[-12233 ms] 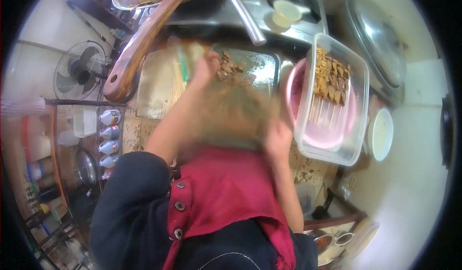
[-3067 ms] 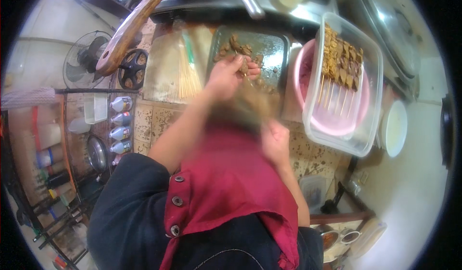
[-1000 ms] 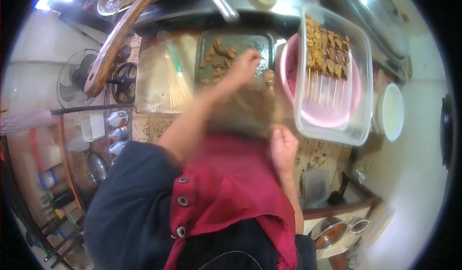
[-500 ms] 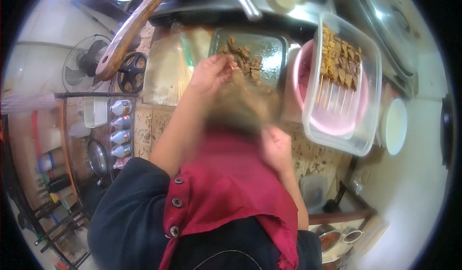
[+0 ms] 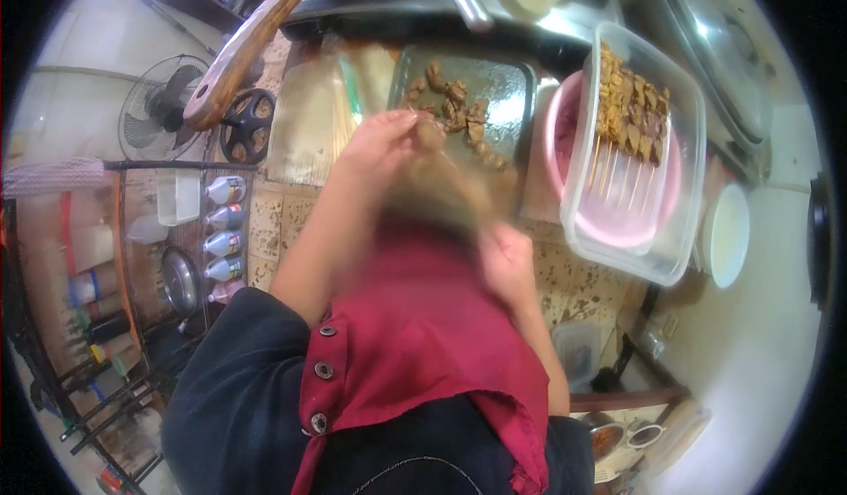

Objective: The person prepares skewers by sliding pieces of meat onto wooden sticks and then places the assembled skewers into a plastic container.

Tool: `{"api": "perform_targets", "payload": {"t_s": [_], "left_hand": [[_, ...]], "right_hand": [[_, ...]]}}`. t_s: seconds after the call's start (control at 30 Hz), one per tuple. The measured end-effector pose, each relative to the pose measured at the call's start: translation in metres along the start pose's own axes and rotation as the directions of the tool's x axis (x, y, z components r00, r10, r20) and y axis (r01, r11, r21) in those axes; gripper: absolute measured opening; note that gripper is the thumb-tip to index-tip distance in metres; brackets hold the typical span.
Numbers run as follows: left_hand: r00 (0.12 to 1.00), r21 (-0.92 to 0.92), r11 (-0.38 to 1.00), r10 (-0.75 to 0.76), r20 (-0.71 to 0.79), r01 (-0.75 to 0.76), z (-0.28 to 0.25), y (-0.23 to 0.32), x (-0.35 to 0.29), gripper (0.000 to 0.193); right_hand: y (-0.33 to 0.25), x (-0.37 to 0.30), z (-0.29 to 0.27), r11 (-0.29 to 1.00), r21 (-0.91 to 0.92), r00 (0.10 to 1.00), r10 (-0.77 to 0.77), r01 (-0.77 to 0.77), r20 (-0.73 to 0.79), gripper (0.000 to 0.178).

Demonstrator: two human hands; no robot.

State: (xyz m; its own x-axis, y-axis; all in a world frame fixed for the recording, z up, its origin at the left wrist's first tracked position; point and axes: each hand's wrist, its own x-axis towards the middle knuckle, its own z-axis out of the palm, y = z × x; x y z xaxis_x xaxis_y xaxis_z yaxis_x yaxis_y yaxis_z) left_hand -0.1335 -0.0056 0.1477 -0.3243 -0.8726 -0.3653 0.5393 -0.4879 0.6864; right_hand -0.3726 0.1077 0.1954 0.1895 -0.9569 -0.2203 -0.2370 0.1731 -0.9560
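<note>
My left hand (image 5: 381, 142) is closed in a pinch on a brown piece of meat (image 5: 430, 134) just in front of the dark tray. My right hand (image 5: 506, 257) is closed near the apron, lower and to the right. A smeared tan streak, apparently a bamboo skewer (image 5: 469, 193), slants between the two hands; the blur hides its details. Several brown pieces of meat (image 5: 454, 107) lie on the dark tray (image 5: 519, 70) beyond my hands. Loose bamboo skewers (image 5: 341, 133) rest on a wooden board (image 5: 296, 146) left of the tray.
A clear plastic container (image 5: 637, 252) with several filled meat skewers (image 5: 633, 116) sits over a pink basin (image 5: 554, 138) at the right. A wooden handle (image 5: 243, 58) juts across the upper left. A fan (image 5: 163, 107) and a rack of bottles (image 5: 224, 219) stand left.
The piece of meat at my left fingertips shows more clearly now. My left hand has shifted slightly down and left; my right hand stays closed near the same place. The view has shifted slightly.
</note>
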Motion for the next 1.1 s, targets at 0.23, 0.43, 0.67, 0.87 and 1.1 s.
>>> {"api": "perform_targets", "payload": {"t_s": [0.23,0.43,0.67,0.87,1.1], "left_hand": [[0.897,0.536,0.842,0.183,-0.402,0.068,-0.013,-0.005,-0.007,0.027],[0.897,0.936,0.04,0.272,-0.348,0.351,-0.024,-0.045,-0.018,0.028],[0.916,0.963,-0.077,0.336,-0.219,0.258,-0.037,-0.059,-0.011,0.026],[0.888,0.669,0.739,0.254,-0.384,0.078,-0.053,-0.054,-0.011,0.024],[0.948,-0.052,0.995,0.06,-0.314,-0.08,-0.007,-0.012,-0.021,0.024]], "right_hand": [[0.02,0.0,0.002,0.983,0.18,0.992,0.053,-0.033,-0.112,0.019],[0.031,-0.002,-0.005,0.953,0.281,0.98,0.152,-0.111,-0.13,0.019],[0.031,-0.006,-0.005,0.959,0.26,0.986,0.142,-0.116,-0.083,0.02],[0.033,-0.01,-0.007,0.977,0.183,0.993,0.114,-0.111,-0.007,0.021],[0.027,-0.011,-0.001,0.981,0.169,0.994,0.08,-0.091,0.072,0.02]]}}
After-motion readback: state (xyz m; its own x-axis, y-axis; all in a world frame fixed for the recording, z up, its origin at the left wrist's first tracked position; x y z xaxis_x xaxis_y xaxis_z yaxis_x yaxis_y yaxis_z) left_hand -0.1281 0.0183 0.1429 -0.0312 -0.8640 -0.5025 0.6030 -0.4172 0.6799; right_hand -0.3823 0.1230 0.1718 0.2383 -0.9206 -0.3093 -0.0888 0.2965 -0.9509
